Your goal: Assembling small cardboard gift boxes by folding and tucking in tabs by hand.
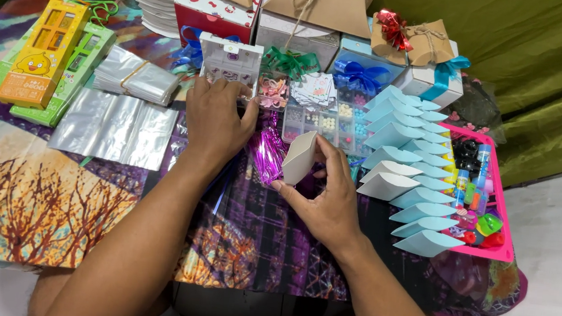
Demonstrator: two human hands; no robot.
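My right hand (326, 200) pinches a white folded box (299, 157) upright above its palm; my left hand (216, 121) lies flat, fingers spread, on the small sticker box (230, 60) near the mat's far edge

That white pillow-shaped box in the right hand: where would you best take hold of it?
Grip the white pillow box across its two flat faces near the middle, coming from the right as the right hand does. It stands on end, its curved ends would probably slip or crush.
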